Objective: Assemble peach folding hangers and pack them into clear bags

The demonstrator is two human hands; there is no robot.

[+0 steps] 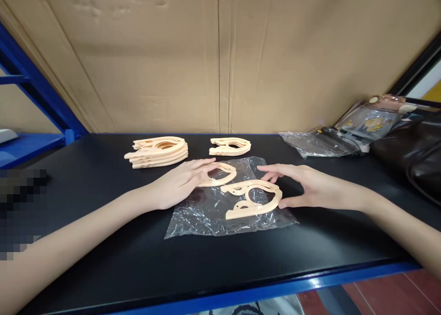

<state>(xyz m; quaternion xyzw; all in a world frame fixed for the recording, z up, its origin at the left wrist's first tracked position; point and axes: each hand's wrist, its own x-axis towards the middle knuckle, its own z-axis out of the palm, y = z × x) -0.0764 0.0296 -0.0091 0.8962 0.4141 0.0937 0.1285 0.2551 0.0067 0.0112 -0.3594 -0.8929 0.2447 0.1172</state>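
Two cream plastic folding hangers, folded up, lie on a clear plastic bag point(203, 221) at the middle of the black tabletop. My left hand point(182, 182) rests with its fingers stretched over the farther folding hanger point(230, 170), hiding its left part. Around the rounded right end of the nearer folding hanger point(254, 209) is my right hand point(299, 182), thumb and fingers apart. Its thumb tip is at the hanger's edge; whether it presses on it I cannot tell.
Behind my left hand stands a stack of several folded hangers point(158, 152), with a smaller stack point(230, 146) to its right. Clear packaging point(310, 143) and a dark leather bag point(409, 145) lie at the right. A cardboard wall point(155, 67) closes off the back.
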